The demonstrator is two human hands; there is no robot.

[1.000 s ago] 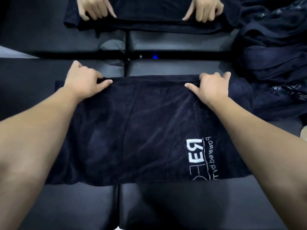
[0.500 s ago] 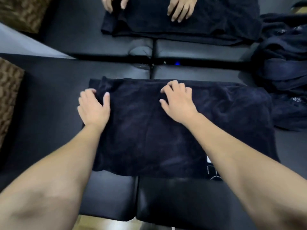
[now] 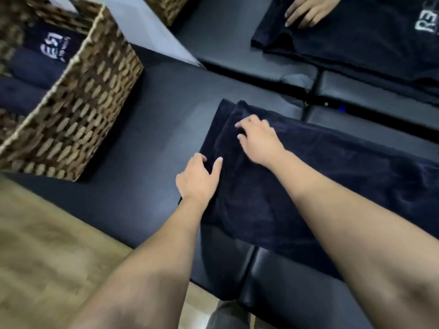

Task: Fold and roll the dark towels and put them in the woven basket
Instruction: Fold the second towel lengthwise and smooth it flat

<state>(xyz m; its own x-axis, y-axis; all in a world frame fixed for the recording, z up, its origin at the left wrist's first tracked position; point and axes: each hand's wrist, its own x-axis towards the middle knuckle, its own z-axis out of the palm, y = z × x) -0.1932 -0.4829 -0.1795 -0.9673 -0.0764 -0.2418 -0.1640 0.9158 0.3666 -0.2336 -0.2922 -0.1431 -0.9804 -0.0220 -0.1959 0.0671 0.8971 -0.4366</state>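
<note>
Flanking the folded towel (image 3: 308,181) under both flat, unclasped hands, rolled towels (image 3: 35,67) fill the woven basket (image 3: 90,96).

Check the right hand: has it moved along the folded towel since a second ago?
Yes. The right hand has gone from the towel's right far corner to its left end, close beside the left hand, judged against the towel itself.

Both bare arms stretched forward, hands close together.
Left hand (image 3: 198,180) lies flat, thumb spread; right hand (image 3: 259,136) arches on curled fingertips just beyond it.
</note>
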